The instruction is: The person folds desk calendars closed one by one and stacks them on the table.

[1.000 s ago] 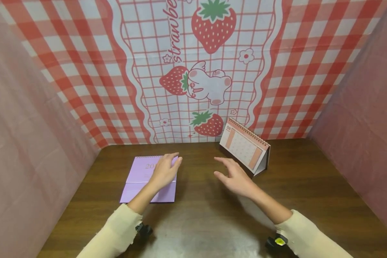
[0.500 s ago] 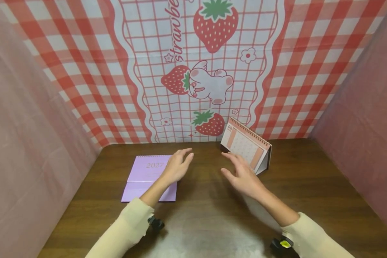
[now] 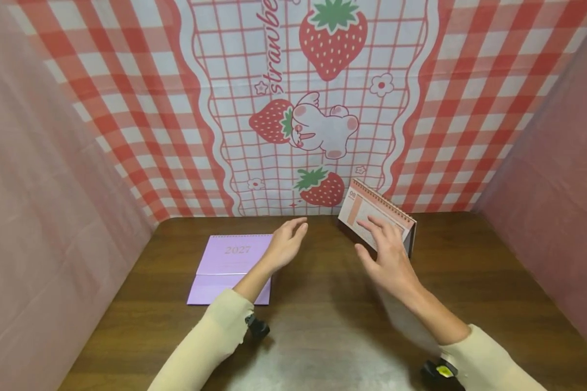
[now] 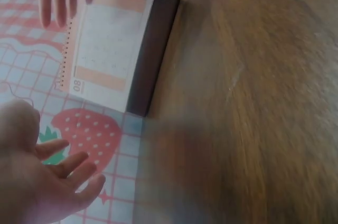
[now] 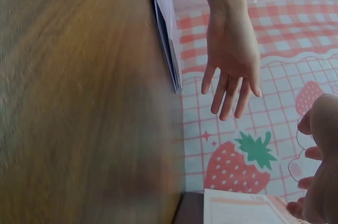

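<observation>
A spiral-bound desk calendar (image 3: 354, 214) in white and peach, marked 08, stands like a tent at the back right of the table. In the head view my right hand (image 3: 388, 260) is in front of it, fingers spread, hiding part of its page; no grip shows. My left hand (image 3: 287, 243) hovers between the two calendars with fingers extended, holding nothing. The purple calendar (image 3: 232, 260), printed 2027, lies left of it, partly covered by my left forearm. In the left wrist view the peach calendar (image 4: 108, 44) shows its dark base.
The brown wooden table (image 3: 313, 326) runs back to a red-and-white checked cloth (image 3: 460, 108) with strawberries. Pink curtains (image 3: 44, 190) hang at both sides. Each wrist wears a small black camera (image 3: 257, 327).
Both hands have moved to the right. My right hand now overlaps the peach calendar in the head view, and my left hand has passed off the purple calendar. Both calendars stay put.
</observation>
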